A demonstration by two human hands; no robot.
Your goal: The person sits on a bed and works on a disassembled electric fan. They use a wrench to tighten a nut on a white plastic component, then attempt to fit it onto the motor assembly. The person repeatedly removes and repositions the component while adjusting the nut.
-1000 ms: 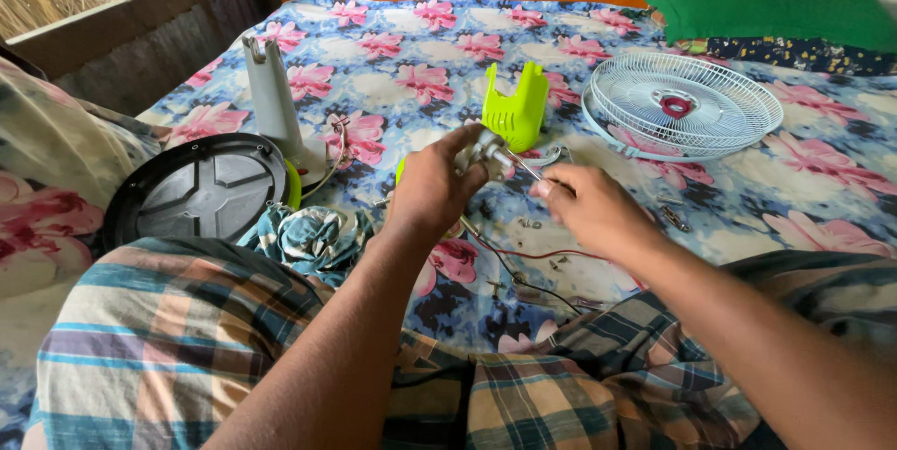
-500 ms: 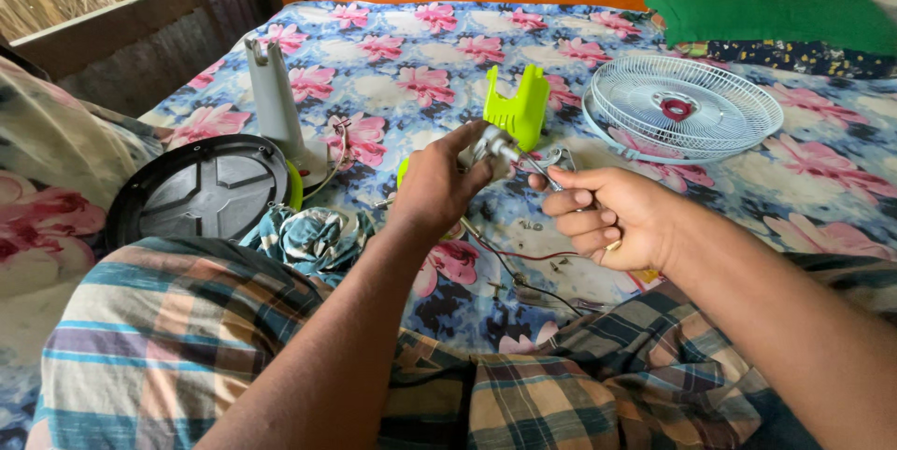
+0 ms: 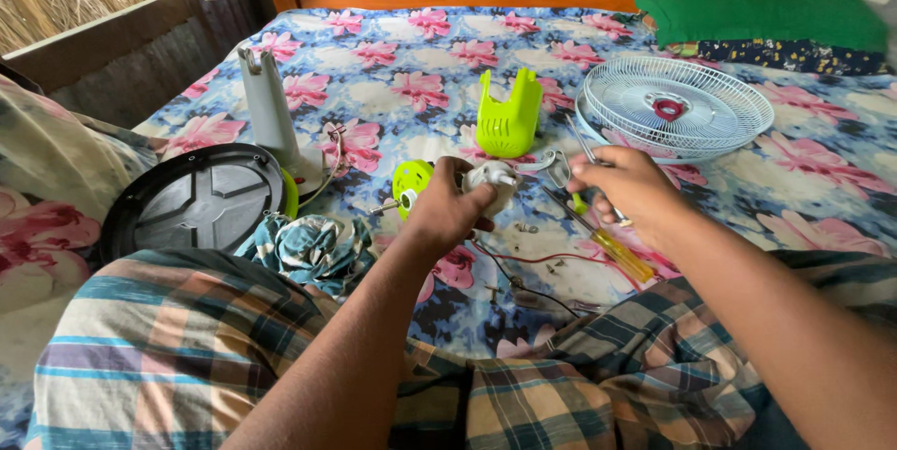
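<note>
On floral bedsheet, left hand gripping fan motor, right hand beside

You see a bedsheet in blue with pink flowers. The fan housing far from you is lime green, the grille at right is white with a red centre, the round base at left is black, and the pillow is green.
</note>
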